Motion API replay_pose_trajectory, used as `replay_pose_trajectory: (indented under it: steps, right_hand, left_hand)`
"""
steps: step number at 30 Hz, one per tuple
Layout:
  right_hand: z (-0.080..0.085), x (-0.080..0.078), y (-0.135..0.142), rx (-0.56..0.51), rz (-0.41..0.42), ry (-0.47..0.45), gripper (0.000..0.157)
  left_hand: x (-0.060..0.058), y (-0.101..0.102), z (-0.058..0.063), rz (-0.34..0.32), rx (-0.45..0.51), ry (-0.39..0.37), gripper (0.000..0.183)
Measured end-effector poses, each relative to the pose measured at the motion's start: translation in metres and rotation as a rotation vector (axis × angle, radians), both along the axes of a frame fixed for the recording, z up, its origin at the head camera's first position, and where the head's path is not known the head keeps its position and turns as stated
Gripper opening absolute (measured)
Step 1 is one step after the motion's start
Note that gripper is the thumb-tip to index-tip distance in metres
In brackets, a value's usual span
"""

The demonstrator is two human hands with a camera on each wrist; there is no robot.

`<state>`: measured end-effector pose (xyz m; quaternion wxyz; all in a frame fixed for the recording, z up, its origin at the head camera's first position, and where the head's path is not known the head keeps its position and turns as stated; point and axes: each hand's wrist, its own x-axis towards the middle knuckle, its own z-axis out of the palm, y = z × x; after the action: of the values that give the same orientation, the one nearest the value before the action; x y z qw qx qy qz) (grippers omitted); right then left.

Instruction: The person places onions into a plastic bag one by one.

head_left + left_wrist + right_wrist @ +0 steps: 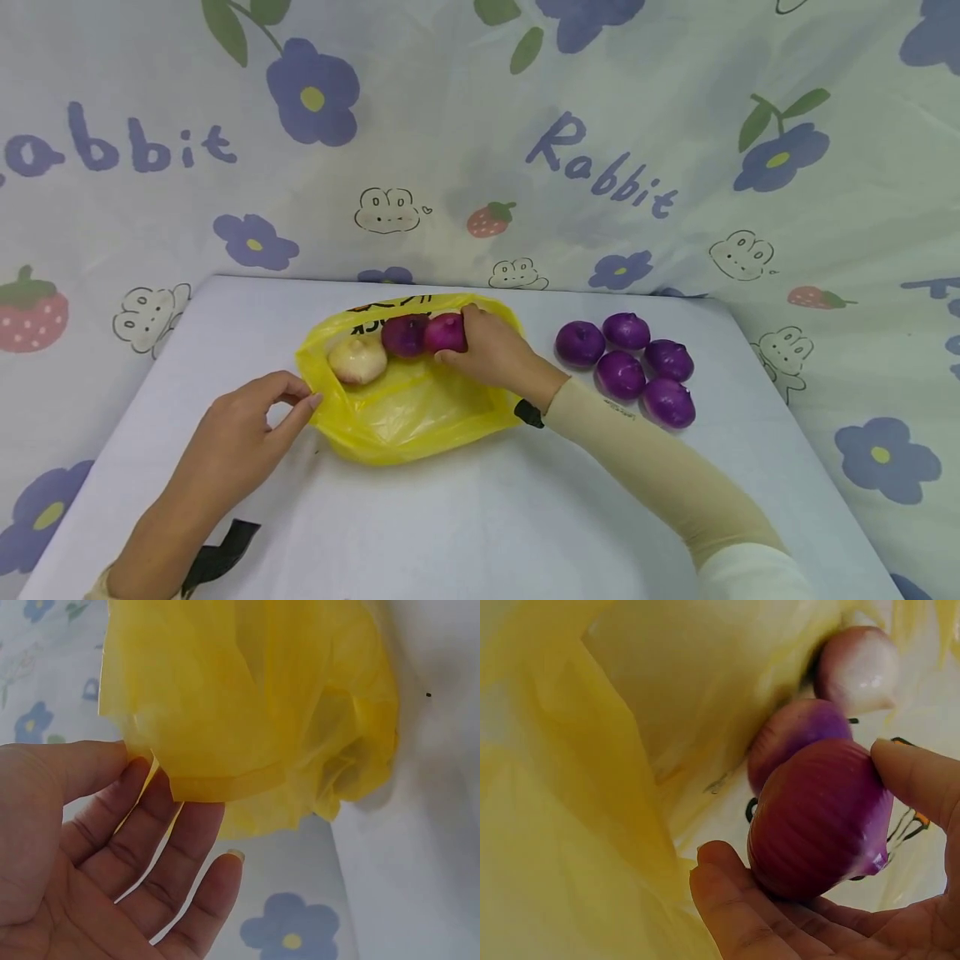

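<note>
A left hand (243, 425) at the worktop's (480, 517) near edge pinches the rim of a yellow bag (405, 408); the right hand (495, 350) grips a purple onion (446, 332) inside it, five more onions (630, 367) lying beside. Left wrist view: fingers (150, 825) relaxed under the bag's hem. Right wrist view: fingers (735, 900) curl round the onion.

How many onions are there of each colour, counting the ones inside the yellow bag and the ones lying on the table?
Purple onions in the yellow bag: 2, one lying loose and one held by the right hand
Pale onion in the bag: 1
Purple onions on the table: 5, in a group
Total: 8 onions
</note>
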<state>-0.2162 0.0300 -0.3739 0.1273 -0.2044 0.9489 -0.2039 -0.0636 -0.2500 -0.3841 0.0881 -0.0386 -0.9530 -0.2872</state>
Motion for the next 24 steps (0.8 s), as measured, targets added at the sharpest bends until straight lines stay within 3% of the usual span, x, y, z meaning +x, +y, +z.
replay_pose_trajectory:
  steps: [14, 24]
  right_hand:
    - [-0.025, -0.017, -0.011, 0.058, -0.065, 0.045, 0.075]
    - [-0.031, -0.023, -0.015, 0.075, -0.092, 0.064, 0.065]
  left_hand:
    - [0.000, 0.001, -0.001, -0.015, 0.001, -0.018, 0.010]
    - [0.000, 0.001, -0.001, -0.023, -0.003, 0.002, 0.008]
